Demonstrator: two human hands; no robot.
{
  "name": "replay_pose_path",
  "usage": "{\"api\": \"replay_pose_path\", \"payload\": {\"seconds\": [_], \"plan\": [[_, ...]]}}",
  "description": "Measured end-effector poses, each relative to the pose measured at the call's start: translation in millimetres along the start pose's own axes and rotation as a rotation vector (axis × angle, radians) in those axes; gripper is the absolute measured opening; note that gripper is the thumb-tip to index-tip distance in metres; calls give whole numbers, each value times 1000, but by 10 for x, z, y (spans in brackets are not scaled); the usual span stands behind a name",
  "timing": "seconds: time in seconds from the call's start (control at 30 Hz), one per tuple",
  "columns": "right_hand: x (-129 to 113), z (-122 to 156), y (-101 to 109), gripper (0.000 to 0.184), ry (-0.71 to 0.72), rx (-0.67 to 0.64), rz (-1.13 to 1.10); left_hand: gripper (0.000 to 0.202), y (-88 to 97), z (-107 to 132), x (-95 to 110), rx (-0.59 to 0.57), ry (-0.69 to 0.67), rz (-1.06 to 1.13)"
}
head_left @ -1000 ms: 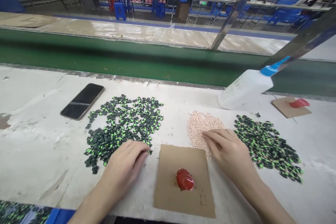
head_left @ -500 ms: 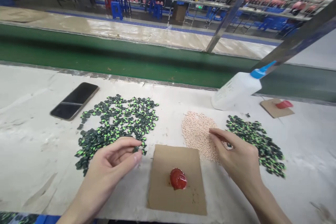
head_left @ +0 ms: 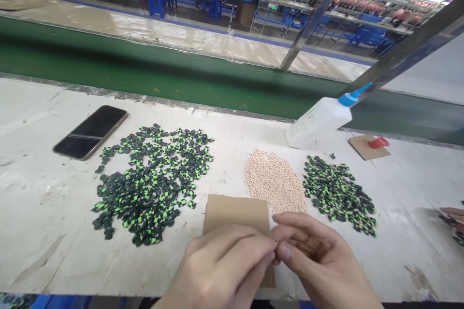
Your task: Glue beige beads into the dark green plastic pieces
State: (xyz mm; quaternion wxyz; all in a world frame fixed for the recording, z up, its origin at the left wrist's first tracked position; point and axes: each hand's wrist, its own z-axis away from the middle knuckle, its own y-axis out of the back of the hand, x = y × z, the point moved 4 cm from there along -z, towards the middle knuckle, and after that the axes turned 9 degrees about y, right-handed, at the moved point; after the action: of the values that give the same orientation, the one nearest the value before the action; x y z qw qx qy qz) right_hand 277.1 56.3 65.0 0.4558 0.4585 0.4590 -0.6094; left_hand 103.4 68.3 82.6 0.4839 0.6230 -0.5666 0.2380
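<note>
My left hand and right hand meet at the lower centre of the frame, fingertips touching, over the near part of the cardboard square. The heap of pale beads lies just beyond my right fingers, up the frame, its long axis slanting from upper left to lower right; my right hand is the nearer one. The left heap of dark green pieces spreads left of centre, closer to my left hand, and a right heap of dark green pieces sits past the beads.

Whether my fingertips are closed on anything I cannot tell: they cover the spot where they meet. My hands also hide much of the cardboard. At the right edge another person's hand is cut off.
</note>
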Motion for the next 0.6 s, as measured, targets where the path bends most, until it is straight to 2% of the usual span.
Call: {"api": "replay_pose_path", "payload": {"seconds": [0.2, 0.37, 0.47, 0.6], "plan": [[-105, 37, -87, 25, -42, 32, 123, 21, 56, -34, -52, -62, -30, -14], [-153, 39, -131, 20, 15, 37, 255, 26, 107, -86, -7, -164, -171, -278], [-102, 59, -143, 22, 61, 32, 308, 32, 94, -95, 1, -156, -216, -372], [-25, 115, -135, 28, 90, 57, 352, 29, 25, -48, -59, -110, -192, -388]]}}
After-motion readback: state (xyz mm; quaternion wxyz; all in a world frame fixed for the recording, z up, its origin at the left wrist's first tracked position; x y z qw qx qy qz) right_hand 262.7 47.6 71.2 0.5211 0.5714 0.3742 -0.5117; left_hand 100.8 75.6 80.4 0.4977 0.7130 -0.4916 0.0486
